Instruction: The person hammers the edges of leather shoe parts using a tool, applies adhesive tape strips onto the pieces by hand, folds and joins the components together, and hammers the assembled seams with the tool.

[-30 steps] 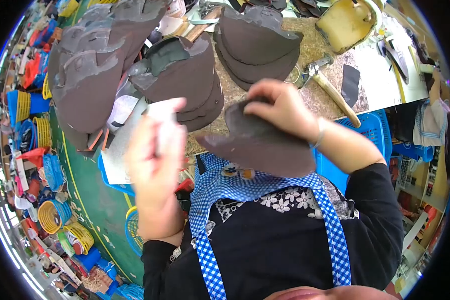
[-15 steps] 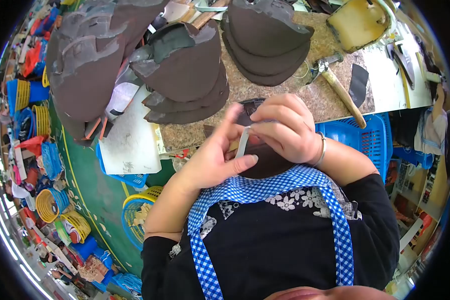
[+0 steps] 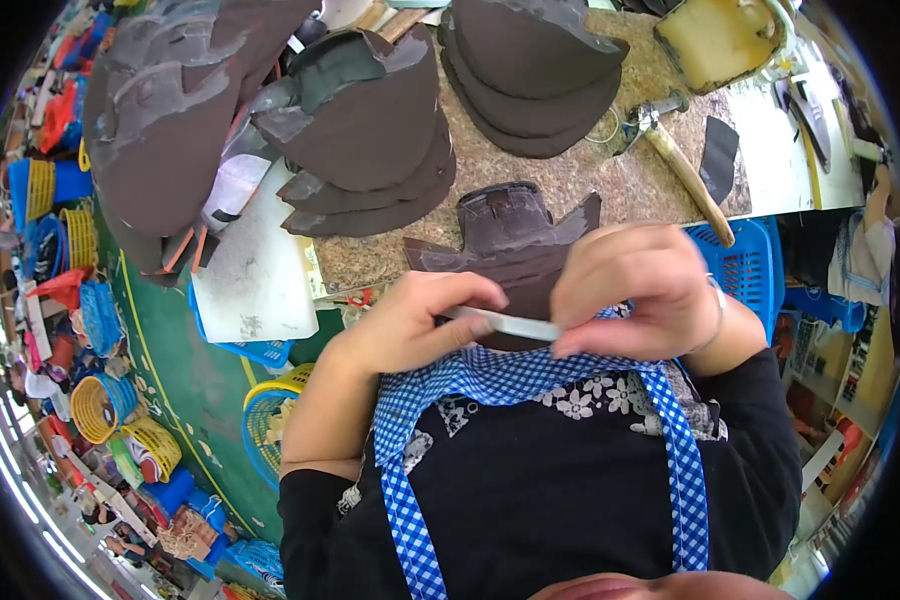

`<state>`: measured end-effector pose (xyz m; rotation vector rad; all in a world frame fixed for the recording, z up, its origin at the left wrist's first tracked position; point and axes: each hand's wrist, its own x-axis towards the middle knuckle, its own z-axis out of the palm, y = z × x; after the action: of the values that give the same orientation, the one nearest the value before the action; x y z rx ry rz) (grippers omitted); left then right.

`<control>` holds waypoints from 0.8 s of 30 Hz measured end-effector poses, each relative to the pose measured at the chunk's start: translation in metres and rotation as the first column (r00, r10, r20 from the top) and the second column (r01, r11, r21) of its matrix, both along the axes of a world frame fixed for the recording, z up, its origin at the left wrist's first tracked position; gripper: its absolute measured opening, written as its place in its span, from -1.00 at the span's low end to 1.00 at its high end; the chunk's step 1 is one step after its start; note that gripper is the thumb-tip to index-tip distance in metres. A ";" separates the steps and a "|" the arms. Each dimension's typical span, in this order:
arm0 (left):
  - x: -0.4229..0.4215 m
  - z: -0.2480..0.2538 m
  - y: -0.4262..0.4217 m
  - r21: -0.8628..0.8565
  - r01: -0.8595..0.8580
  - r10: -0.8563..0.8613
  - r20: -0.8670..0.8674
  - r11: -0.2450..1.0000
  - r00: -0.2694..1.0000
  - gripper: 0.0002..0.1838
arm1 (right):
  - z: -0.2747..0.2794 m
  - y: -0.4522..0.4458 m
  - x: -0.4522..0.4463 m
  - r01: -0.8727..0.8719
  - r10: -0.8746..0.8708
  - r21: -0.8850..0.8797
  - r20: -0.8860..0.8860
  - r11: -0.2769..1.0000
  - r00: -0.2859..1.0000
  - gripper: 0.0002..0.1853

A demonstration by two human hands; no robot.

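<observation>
Now that your left hand [image 3: 422, 318] and right hand [image 3: 632, 292] pinch the white strip [image 3: 520, 327] level, no longer steep, the brown panel's tab [image 3: 503, 219] lies unobstructed.

Narrow white strip [image 3: 526, 328], nearly level, before dark brown piece [image 3: 510, 258]

The strip [image 3: 526, 327] spans left hand [image 3: 407, 318] to right hand [image 3: 638, 292]

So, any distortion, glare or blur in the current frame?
Head view: strong fisheye bending, black corners; same view, light streaks at the left edge look blown out; head view again, hammer fairly crisp, pale strip slightly soft.
</observation>
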<state>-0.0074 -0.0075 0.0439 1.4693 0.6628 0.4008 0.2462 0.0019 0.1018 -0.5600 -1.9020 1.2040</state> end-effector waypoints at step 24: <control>0.035 -0.048 0.032 0.839 -0.147 0.692 -0.317 0.523 0.649 -0.62 | -0.090 0.028 -0.004 0.384 -0.692 0.581 0.537 0.718 0.483 -0.82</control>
<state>0.0272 0.0240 -0.0039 2.2900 1.6134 0.6559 0.2420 0.0298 0.0120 -1.4726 -2.2237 0.1004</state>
